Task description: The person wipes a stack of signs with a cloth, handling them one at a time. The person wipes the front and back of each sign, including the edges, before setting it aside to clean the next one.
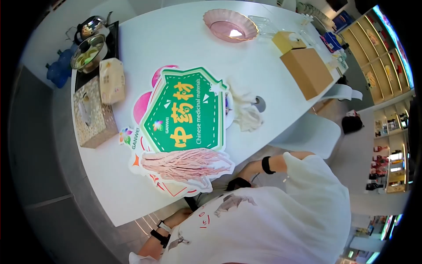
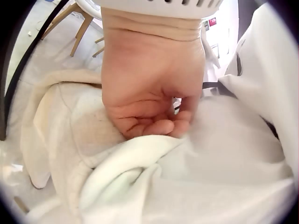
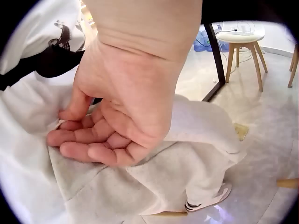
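Observation:
In the left wrist view my left hand point(image 2: 152, 93) rests low on the lap, its fingers loosely curled against the folds of the white shirt point(image 2: 126, 172). In the head view this hand is partly hidden at the table edge. My right hand point(image 3: 121, 102) lies palm up over the light beige trousers point(image 3: 163, 182), fingers loosely bent and thumb close to the index finger at the shirt. Nearest to both hands on the table is a stack of cut-out signs, topped by a green "Chinese medicinal materials" sign point(image 1: 184, 110) and a pink root-shaped cut-out point(image 1: 189, 164).
On the white table point(image 1: 162, 39) stand a pink fluted bowl point(image 1: 229, 26), a cardboard box point(image 1: 306, 72), a tissue box point(image 1: 94, 112), a tissue pack point(image 1: 111, 81) and a glass-lidded pot point(image 1: 89, 53). A crumpled pale cloth point(image 1: 247, 112) lies beside the signs. A white chair point(image 1: 310, 134) stands alongside.

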Motion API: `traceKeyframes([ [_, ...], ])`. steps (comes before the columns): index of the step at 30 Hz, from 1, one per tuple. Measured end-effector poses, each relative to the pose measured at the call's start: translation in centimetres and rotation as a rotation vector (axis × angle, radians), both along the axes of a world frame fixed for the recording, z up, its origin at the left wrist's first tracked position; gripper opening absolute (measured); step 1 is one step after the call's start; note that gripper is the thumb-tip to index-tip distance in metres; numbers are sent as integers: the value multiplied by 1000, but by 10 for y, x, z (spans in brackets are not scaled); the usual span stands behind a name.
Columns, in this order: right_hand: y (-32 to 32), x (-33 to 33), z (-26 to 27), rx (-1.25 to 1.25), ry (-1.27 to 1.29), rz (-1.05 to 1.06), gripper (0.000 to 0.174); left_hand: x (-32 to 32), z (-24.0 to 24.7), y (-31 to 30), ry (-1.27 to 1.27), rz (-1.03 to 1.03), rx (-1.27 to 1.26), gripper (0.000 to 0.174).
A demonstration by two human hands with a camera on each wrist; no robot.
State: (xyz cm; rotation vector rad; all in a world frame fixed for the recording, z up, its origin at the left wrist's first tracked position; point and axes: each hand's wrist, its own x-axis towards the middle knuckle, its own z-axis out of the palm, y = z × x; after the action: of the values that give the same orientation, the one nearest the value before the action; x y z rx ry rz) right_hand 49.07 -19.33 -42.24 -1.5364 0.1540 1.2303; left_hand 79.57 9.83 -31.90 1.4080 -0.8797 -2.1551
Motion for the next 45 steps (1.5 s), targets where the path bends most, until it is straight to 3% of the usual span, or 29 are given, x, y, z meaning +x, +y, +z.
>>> traceKeyframes([
  [1,7,-9,-31,48,-13,-30,33,-6,-16,1,-44,-3,-7,30],
  [4,28,-13,-91,378,80,-87,35,-29,-126,39,-203,-132,-247,27],
  [5,27,-6,-93,261,125,89,31,-33,-133,44,-224,-131,-149,25],
  [7,43,4,-53,136,85,203,26,-38,-125,55,-175,-68,-57,24],
  [9,61,-22,-46,112,43,-56,23,-44,-113,73,-127,-55,-42,21],
  [10,68,-32,-43,62,-145,-8,22,-48,-106,79,-187,-110,-15,19],
  [11,74,-43,-39,-10,-333,36,20,-39,-117,86,-511,-445,-672,17],
  [12,73,-37,-12,-117,-492,103,19,-47,-63,79,-802,-242,-498,18],
  [13,72,-32,17,-241,-646,164,19,-46,-34,69,-827,-59,-564,18],
  [14,71,-21,83,-355,-582,91,21,-46,-5,62,-769,188,-552,17],
  [16,43,-21,126,-369,-746,-72,27,-41,29,51,-422,665,-648,11],
  [17,42,-3,180,-602,-697,-122,29,-44,50,42,-480,798,-751,9],
  [19,24,16,228,-565,-860,-452,31,-51,62,23,-749,935,-865,14],
  [20,13,24,239,-518,-898,-644,30,-57,67,11,-968,894,-925,19],
  [22,-17,44,250,-885,-1169,-705,32,-68,61,-20,-1303,726,-1268,29],
  [25,-66,57,223,-1717,-1262,-471,30,-80,52,-48,-1558,558,-1313,37],
  [28,-69,56,211,-1537,-752,-559,30,-73,40,-59,-1624,496,-1319,39],
  [31,-69,43,210,-1296,-756,-719,26,-58,36,-54,-1636,507,-1328,38],
  [34,-62,46,199,-1267,-1175,-821,17,-39,20,-52,-1603,521,-1396,41],
  [35,-51,55,197,-1169,-1365,-789,15,-36,17,-53,-1603,537,-1409,41],
  [37,-8,84,203,-984,-1466,-683,16,-33,13,-55,-1602,566,-1451,39],
  [38,8,93,197,-761,-1305,-675,17,-33,11,-54,-1596,582,-1433,38],
  [40,31,115,176,-915,-1625,-128,34,-35,11,-56,-1586,614,-1410,36],
  [42,43,121,181,-917,-1586,-35,47,-31,8,-58,-1639,584,-1467,31],
  [44,10,125,189,-817,-1446,-56,49,-28,-2,-63,-1631,606,-1550,28],
  [45,-15,130,188,-768,-1354,-177,46,-28,-1,-64,-1648,602,-1578,25],
])
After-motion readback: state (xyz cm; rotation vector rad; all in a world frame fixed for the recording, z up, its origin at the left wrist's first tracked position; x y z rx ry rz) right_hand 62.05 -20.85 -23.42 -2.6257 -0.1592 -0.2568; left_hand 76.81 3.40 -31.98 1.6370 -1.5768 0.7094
